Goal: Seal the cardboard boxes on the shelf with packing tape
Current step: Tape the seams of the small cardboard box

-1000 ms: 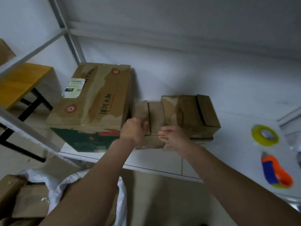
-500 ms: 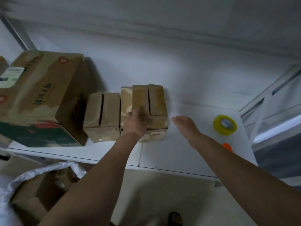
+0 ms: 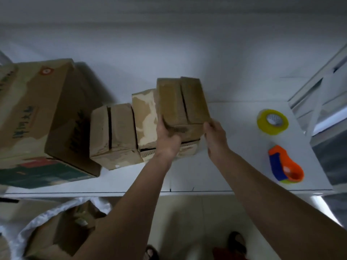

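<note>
Both hands grip a small cardboard box (image 3: 183, 104) on the white shelf (image 3: 216, 175): left hand (image 3: 168, 136) at its near-left corner, right hand (image 3: 216, 136) at its near-right. Further right lie a yellow tape roll (image 3: 272, 121) and an orange dispenser (image 3: 285, 165); a large carton (image 3: 37, 113) sits far left.

Bare from elbow to fingertips on both sides: left hand (image 3: 167, 139) and right hand (image 3: 216, 136) without gloves, rings or watch, forearms without sleeves. Well below the hands, dark open sandals (image 3: 237, 243) on the feet, straps blurred.
</note>
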